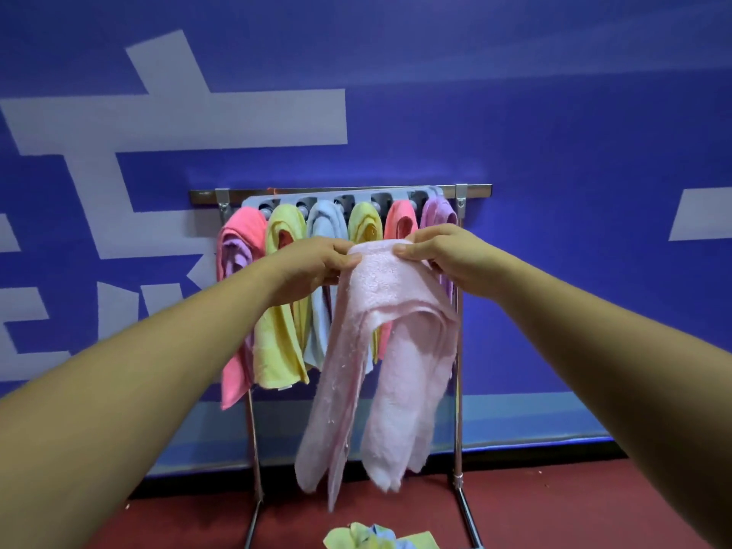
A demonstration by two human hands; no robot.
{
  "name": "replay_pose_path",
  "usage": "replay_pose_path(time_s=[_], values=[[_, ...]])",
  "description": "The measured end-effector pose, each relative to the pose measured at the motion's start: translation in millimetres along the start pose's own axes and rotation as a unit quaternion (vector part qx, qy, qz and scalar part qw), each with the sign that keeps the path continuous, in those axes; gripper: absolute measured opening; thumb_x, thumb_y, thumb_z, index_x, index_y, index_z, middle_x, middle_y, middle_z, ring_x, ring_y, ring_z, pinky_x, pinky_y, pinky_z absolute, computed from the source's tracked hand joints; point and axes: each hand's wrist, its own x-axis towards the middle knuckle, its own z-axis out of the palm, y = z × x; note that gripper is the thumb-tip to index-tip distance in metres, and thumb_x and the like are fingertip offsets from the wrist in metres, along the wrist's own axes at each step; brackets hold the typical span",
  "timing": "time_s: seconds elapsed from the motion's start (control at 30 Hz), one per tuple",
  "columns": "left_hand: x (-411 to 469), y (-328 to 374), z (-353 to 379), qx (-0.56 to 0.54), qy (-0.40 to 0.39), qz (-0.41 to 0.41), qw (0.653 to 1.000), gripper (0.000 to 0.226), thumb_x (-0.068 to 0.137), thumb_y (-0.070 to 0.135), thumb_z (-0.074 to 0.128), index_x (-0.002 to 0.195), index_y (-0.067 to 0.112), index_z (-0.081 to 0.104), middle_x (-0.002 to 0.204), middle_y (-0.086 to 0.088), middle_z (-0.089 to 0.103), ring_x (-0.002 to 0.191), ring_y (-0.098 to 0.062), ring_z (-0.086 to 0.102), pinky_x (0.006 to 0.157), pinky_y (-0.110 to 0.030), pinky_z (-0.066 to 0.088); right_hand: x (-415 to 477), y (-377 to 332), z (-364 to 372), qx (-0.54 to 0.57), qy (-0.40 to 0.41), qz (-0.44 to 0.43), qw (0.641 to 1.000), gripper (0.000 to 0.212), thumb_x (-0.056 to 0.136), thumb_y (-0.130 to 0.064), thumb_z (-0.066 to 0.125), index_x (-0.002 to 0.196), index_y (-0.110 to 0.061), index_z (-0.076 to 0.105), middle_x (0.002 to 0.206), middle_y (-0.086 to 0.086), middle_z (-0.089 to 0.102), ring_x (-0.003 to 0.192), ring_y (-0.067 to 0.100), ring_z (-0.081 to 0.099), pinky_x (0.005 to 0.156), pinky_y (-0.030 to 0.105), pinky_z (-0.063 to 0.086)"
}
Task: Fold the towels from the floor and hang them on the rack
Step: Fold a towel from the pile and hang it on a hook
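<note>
I hold a pale pink towel (pixel 382 350) folded lengthwise, its two ends hanging down in front of the rack. My left hand (pixel 317 267) pinches its top fold on the left and my right hand (pixel 443 257) pinches it on the right. Behind it stands the metal rack (pixel 458 390) with a grey hook bar (pixel 336 200) at the top. Several folded towels hang there: a coral one (pixel 237 303), a yellow one (pixel 279 342), a light blue one (pixel 323 239), another yellow, another coral and a lilac one (pixel 437 213). More towels (pixel 376 538) lie on the floor below.
A blue wall with large white shapes (pixel 178 120) rises right behind the rack. The floor (pixel 554 505) is dark red. The rack's feet (pixel 469 521) run forward along the floor on both sides of the towel heap.
</note>
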Motion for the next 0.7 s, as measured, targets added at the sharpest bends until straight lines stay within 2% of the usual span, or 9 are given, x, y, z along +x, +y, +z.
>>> replay_pose_path(time_s=[0.07,0.17,0.2,0.27,0.33,0.4,0.53,0.63,0.7], values=[[19.3,6.1,-9.5,0.021,0.014,0.01,1.0,0.018,0.097,0.008,0.053,0.1,0.009,0.07,0.089,0.001,0.071,0.087,-0.015,0.061,0.08,-0.026,0.046,21.0,-3.3,-4.6,-0.048,0.013,-0.01,0.999,0.031,0.084,-0.028,0.074,0.081,0.001,0.066,0.072,0.002,0.058,0.069,0.016,0.053,0.067,0.03,0.04],[47.9,14.1,-29.0,0.056,0.044,0.037,0.997,0.016,0.095,0.007,0.058,0.089,0.013,0.072,0.082,0.002,0.07,0.084,-0.016,0.061,0.077,-0.027,0.046,53.1,-6.3,-14.7,-0.057,0.043,-0.012,0.997,0.028,0.088,-0.02,0.074,0.069,-0.006,0.06,0.056,-0.003,0.05,0.053,0.011,0.044,0.053,0.023,0.036],[57.3,16.5,-36.1,0.065,0.056,0.045,0.995,0.012,0.093,0.008,0.06,0.09,0.013,0.071,0.083,0.0,0.069,0.083,-0.016,0.061,0.077,-0.028,0.046,63.6,-7.2,-17.9,-0.057,0.052,-0.016,0.997,0.023,0.089,-0.016,0.073,0.072,-0.005,0.063,0.055,-0.005,0.052,0.051,0.009,0.046,0.051,0.021,0.038],[76.1,21.6,-48.8,0.075,0.081,0.052,0.993,0.008,0.089,0.009,0.066,0.096,0.011,0.067,0.086,-0.003,0.066,0.082,-0.018,0.059,0.079,-0.03,0.047,84.5,-8.0,-23.4,-0.073,0.061,-0.03,0.995,0.015,0.086,-0.016,0.076,0.082,-0.004,0.069,0.068,0.002,0.059,0.061,0.014,0.051,0.056,0.023,0.04],[96.5,24.8,-59.3,0.104,0.11,0.049,0.987,0.019,0.08,0.015,0.071,0.098,0.013,0.065,0.088,-0.003,0.064,0.084,-0.02,0.056,0.081,-0.033,0.044,106.5,-8.5,-29.2,-0.105,0.075,-0.036,0.991,0.017,0.083,-0.02,0.08,0.077,-0.01,0.067,0.07,0.006,0.054,0.062,0.017,0.045,0.056,0.027,0.037],[116.9,25.8,-67.9,0.154,0.131,0.034,0.979,0.025,0.081,0.019,0.073,0.104,0.012,0.065,0.091,-0.001,0.061,0.085,-0.02,0.052,0.077,-0.032,0.04,130.2,-9.0,-35.1,-0.145,0.092,-0.021,0.985,0.02,0.081,-0.023,0.082,0.077,-0.011,0.067,0.066,0.003,0.052,0.057,0.015,0.042,0.053,0.027,0.037],[156.3,19.6,-83.6,0.239,0.144,0.001,0.96,0.028,0.087,0.024,0.073,0.11,0.011,0.063,0.1,-0.003,0.059,0.083,-0.016,0.052,0.068,-0.028,0.039,176.9,-7.2,-44.3,-0.216,0.133,0.003,0.967,0.027,0.075,-0.03,0.087,0.087,-0.01,0.073,0.067,0.0,0.055,0.059,0.016,0.045,0.056,0.026,0.04],[181.9,11.7,-91.4,0.267,0.211,0.033,0.94,0.027,0.085,0.03,0.073,0.105,0.016,0.062,0.09,-0.003,0.061,0.072,-0.016,0.054,0.064,-0.028,0.041,209.4,-5.4,-46.9,-0.259,0.191,-0.03,0.946,0.027,0.075,-0.033,0.087,0.087,-0.013,0.073,0.072,-0.001,0.062,0.061,0.012,0.053,0.053,0.023,0.04],[193.9,2.7,-96.9,0.268,0.254,0.062,0.927,0.029,0.084,0.033,0.073,0.102,0.017,0.056,0.08,-0.002,0.059,0.066,-0.018,0.05,0.061,-0.029,0.039,227.3,4.4,-42.4,-0.28,0.232,-0.063,0.93,0.024,0.075,-0.032,0.085,0.086,-0.016,0.071,0.079,-0.002,0.065,0.073,0.015,0.06,0.059,0.024,0.04]])
